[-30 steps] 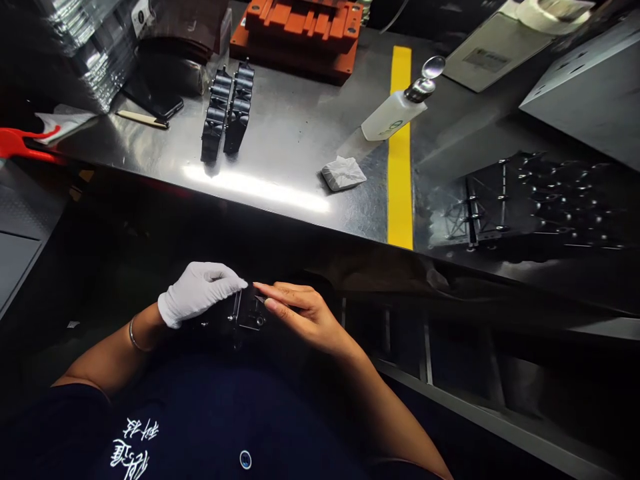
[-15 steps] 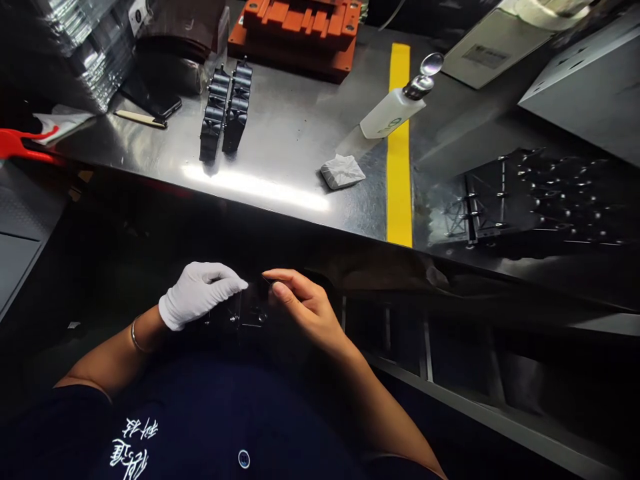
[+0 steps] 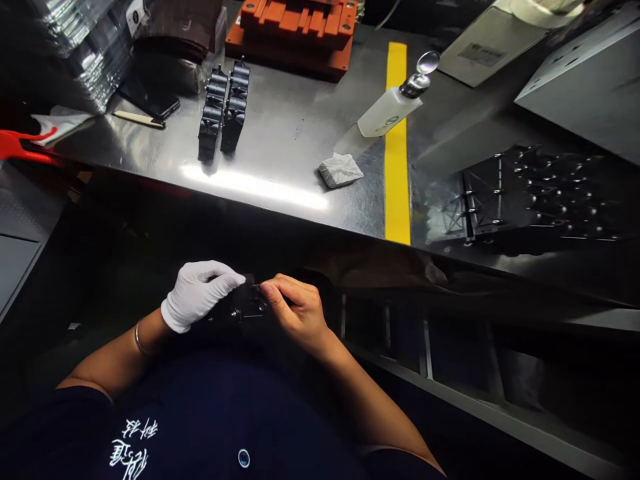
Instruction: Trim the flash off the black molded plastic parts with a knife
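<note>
My left hand [image 3: 203, 293], in a white glove, is pinched at the top of a dark part [image 3: 249, 311] with small shiny spots. Most of that part blends into the dark background, so its kind does not show. Close beside it on the right, my bare right hand [image 3: 297, 310] has thumb and forefinger pressed together at the part's upper edge. A tiny thin item seems to be between those fingertips, too small to name. Both hands are in front of the metal bench [image 3: 280, 147], below its edge.
On the bench stand two black ribbed parts [image 3: 215, 110], an orange fixture [image 3: 295, 40], a white bottle [image 3: 383, 113] and a folded white wipe [image 3: 340, 170]. A yellow tape strip [image 3: 397, 193] crosses it. Several black parts with shiny pins [image 3: 560, 193] lie right; clear trays [image 3: 85, 53] are stacked left.
My right hand has moved slightly left to the dark part, and its thumb and forefinger have closed together. My left hand has barely moved.
</note>
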`<state>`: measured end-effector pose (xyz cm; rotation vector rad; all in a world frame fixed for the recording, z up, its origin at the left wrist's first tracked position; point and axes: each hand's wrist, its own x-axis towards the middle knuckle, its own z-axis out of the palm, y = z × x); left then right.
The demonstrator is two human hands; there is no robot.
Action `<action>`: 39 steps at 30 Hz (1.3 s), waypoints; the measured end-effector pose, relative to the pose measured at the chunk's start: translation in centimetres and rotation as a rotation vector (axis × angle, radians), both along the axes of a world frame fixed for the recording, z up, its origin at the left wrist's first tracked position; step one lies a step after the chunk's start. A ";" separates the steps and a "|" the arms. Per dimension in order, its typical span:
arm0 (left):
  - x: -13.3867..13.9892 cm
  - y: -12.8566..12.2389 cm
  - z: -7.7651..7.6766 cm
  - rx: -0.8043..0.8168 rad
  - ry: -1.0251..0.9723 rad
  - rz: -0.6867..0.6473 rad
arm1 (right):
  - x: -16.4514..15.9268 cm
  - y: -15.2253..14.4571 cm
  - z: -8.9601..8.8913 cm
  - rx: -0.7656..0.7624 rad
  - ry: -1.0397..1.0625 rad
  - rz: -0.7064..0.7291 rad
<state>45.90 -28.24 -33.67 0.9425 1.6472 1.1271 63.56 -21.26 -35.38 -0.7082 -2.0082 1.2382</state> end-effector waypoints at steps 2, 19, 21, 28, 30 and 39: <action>0.1 0.2 0.1 -0.027 -0.029 0.019 | 0.1 0.2 0.1 0.020 0.012 0.037; 0.0 1.1 -0.4 -0.080 -0.068 0.128 | 0.3 1.0 -0.1 0.123 0.085 0.110; 0.1 1.0 -0.4 -0.084 -0.057 0.121 | 0.2 0.9 -0.1 0.138 0.074 0.100; 0.4 1.0 -0.6 -0.084 -0.049 0.107 | 0.6 1.2 0.0 0.146 0.044 0.127; 0.5 1.0 -0.7 -0.088 -0.045 0.099 | 0.7 1.3 0.1 0.138 0.030 0.141; 0.4 1.2 -0.5 -0.092 -0.035 0.094 | 0.6 1.2 -0.1 0.093 0.066 0.124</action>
